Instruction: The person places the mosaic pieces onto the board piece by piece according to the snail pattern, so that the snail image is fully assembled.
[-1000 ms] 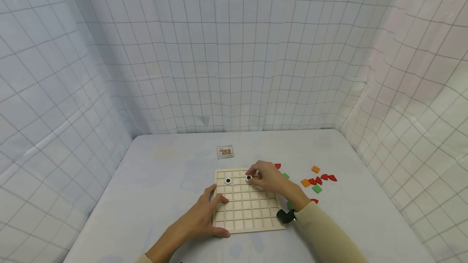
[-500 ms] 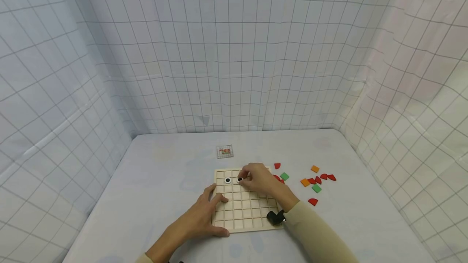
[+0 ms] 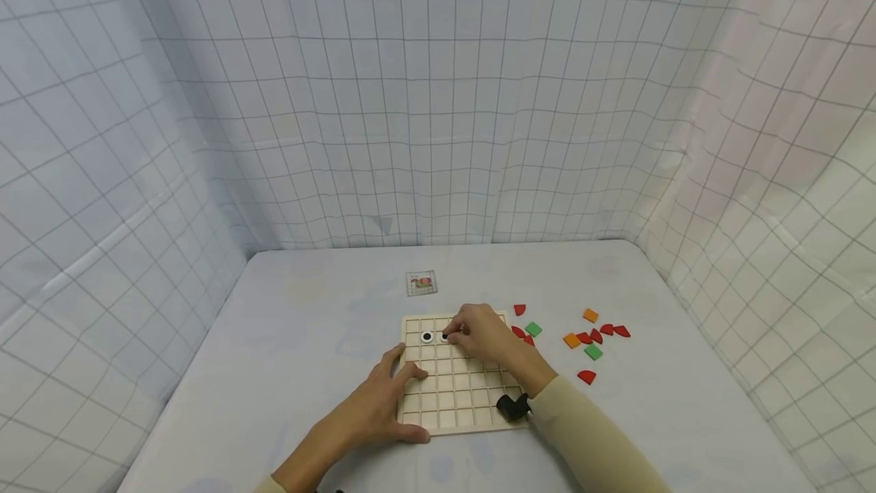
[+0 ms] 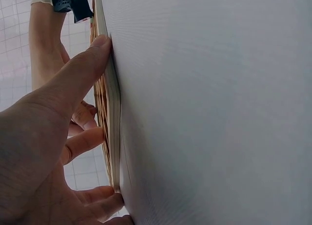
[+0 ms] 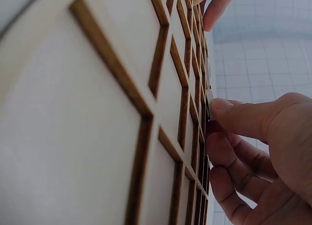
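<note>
Above the table (image 3: 294, 326), a disc (image 3: 444, 338) sits pinched in the right grip (image 3: 482, 332).

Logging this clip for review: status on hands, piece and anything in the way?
Left hand touches grid board. Right hand pinches black-and-white disc, beside another disc. No visible obstruction; coloured pieces lie right of board.

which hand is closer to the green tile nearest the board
Right. The right hand pinches a round disc at the board, with the green tile off to its right; the left hand is farther, at the board's left edge.
</note>
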The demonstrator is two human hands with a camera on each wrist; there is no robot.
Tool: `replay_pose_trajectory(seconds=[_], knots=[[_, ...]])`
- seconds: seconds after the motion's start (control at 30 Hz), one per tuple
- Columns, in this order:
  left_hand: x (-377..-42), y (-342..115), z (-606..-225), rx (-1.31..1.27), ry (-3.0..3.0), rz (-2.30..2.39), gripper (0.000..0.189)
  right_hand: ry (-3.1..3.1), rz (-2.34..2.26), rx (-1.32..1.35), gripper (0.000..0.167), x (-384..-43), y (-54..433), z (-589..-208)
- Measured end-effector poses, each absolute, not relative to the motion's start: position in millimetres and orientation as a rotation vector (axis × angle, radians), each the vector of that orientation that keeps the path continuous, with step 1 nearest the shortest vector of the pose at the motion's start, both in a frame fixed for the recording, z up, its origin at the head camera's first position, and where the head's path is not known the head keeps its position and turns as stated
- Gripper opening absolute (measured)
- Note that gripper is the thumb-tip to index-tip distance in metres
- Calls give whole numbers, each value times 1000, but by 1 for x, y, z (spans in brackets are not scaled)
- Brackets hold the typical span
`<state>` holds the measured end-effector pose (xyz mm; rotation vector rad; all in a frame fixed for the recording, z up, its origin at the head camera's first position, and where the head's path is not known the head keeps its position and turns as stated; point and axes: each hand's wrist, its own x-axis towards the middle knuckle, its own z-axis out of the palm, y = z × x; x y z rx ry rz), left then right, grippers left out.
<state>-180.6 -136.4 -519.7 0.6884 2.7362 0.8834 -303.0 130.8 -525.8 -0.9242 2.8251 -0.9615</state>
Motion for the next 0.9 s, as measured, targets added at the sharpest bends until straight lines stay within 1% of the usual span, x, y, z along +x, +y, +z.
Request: replay_pose_trajectory(seconds=[0.07, 0.23, 0.3, 0.47, 0.53, 0.67, 0.7, 0.9], knots=[[-181, -137, -520, 690, 2736, 882, 88, 2816, -981, -964, 10, -307, 133, -530], [-181, -137, -521, 688, 2731, 887, 88, 2824, -1009, -1023, 9, -331, 138, -566], [-181, -137, -521, 688, 2728, 892, 88, 2840, -999, -1032, 8, -336, 140, -576], [-180, -136, -522, 702, 2716, 898, 88, 2832, -1020, -1046, 10, -321, 140, -554], [-180, -136, -522, 709, 2716, 898, 88, 2822, -1039, -1013, 8, -312, 138, -541], [-180, -137, -521, 712, 2727, 893, 89, 2851, -1009, -989, 8, -307, 131, -532], [-180, -138, -521, 711, 2730, 892, 89, 2845, -1009, -945, 7, -303, 126, -524], [-181, -140, -522, 709, 2732, 890, 89, 2836, -1003, -899, 8, -303, 118, -524]])
